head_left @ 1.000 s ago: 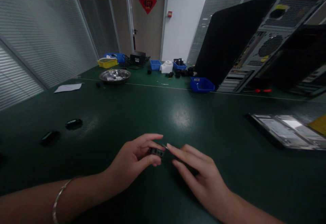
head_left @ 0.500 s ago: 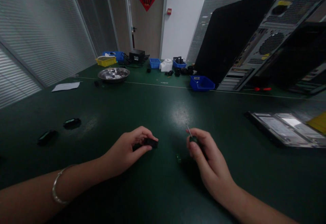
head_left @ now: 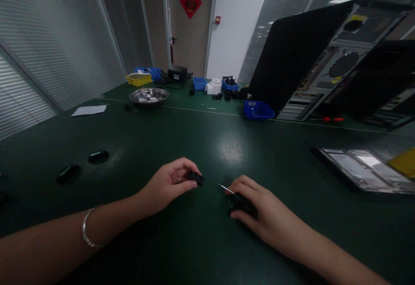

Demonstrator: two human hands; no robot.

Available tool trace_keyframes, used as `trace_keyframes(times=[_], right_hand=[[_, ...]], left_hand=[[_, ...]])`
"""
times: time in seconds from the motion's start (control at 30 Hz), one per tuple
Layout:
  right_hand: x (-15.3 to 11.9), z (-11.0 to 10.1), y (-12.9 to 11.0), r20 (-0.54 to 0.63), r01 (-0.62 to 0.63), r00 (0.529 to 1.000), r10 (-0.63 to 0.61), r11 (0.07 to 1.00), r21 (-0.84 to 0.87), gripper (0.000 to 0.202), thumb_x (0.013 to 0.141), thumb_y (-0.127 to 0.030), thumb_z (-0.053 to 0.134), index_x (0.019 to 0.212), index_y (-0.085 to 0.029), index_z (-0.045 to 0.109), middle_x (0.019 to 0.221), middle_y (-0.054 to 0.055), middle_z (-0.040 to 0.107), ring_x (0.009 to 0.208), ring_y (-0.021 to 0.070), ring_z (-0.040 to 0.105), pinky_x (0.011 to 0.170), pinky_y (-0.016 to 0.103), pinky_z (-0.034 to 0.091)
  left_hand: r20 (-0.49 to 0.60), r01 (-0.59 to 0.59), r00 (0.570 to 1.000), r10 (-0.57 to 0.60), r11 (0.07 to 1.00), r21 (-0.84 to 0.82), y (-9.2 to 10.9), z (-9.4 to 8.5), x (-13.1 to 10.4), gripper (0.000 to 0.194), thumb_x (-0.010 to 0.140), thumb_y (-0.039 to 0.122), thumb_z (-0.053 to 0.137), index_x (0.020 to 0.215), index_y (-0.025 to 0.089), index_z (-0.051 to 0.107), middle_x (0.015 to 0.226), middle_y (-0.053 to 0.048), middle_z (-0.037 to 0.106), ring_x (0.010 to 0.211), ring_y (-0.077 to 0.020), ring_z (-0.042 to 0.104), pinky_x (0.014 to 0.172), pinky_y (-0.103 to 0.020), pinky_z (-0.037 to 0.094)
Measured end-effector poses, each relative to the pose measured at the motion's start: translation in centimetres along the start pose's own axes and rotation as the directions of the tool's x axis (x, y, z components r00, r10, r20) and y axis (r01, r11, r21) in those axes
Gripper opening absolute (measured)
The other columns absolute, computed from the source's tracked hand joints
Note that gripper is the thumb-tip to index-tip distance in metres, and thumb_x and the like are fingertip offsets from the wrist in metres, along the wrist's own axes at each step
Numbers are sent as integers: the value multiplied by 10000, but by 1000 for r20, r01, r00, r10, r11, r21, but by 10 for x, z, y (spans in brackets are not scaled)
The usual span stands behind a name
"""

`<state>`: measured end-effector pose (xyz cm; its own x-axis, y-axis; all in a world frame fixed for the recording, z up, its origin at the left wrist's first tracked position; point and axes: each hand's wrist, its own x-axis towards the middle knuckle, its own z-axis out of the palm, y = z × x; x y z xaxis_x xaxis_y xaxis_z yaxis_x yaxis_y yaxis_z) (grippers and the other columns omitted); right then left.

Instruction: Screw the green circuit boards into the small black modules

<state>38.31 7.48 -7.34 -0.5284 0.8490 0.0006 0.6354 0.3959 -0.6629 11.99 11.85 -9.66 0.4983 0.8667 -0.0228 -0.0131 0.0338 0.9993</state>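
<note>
Between thumb and fingers, my left hand (head_left: 171, 185) grips a small black part (head_left: 196, 177) above the green table (head_left: 181, 241). My right hand (head_left: 256, 205) is curled around a screwdriver (head_left: 226, 188), its thin metal shaft pointing left toward the black part but not touching it. The handle is dark and mostly hidden in my palm. By my right thumb and fingertips, a small green piece is hard to make out. Two similar dark parts lie on the table at the left, one nearer (head_left: 68, 173) and one farther (head_left: 98, 156).
Metal-framed drives (head_left: 359, 170) lie at the right. Behind them stands a large black computer case (head_left: 292, 56), with a blue bin (head_left: 258, 110) beside it. Farther back are a steel bowl (head_left: 149, 97), a white paper (head_left: 88, 110) and a yellow bin (head_left: 139, 80).
My right hand has lowered, and the screwdriver shaft now points left instead of up. The right thumb has spread toward the table. My left hand has turned the black part slightly. The view has shifted slightly.
</note>
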Motion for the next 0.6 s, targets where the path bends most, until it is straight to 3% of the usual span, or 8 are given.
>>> trace_keyframes(times=[0.27,0.37,0.47,0.6], right_hand=[[4,4,4,-143,26,990,-1,984,174,179,880,-118,592,992,-215,693,995,63,664,912,217,644,836,357,524],[4,9,-2,-193,-22,977,88,947,321,146,919,-219,574,1041,-191,652,894,46,669,749,171,664,661,287,563],[4,16,-13,-142,-55,979,144,866,497,223,922,-351,578,1041,-168,617,747,-4,622,482,95,584,435,204,500],[4,21,-22,-77,-70,985,156,761,645,321,867,-460,641,972,-160,597,718,-6,630,468,90,601,439,197,510]], left_hand=[[67,36,997,-34,999,-31,4,2,-3,284,857,187,653,1139,165,642,1053,-72,690,1010,-213,657,936,-386,485],[174,93,983,-64,982,-164,4,12,-8,340,876,210,651,1206,154,588,1015,-82,688,943,-221,687,835,-369,518],[258,135,964,-62,952,-275,4,26,-15,315,860,211,685,1150,146,578,1032,-91,671,903,-217,693,777,-353,532],[246,126,968,-52,947,-296,8,35,-19,226,843,179,710,1035,130,601,1023,-89,677,923,-196,676,812,-337,522]])
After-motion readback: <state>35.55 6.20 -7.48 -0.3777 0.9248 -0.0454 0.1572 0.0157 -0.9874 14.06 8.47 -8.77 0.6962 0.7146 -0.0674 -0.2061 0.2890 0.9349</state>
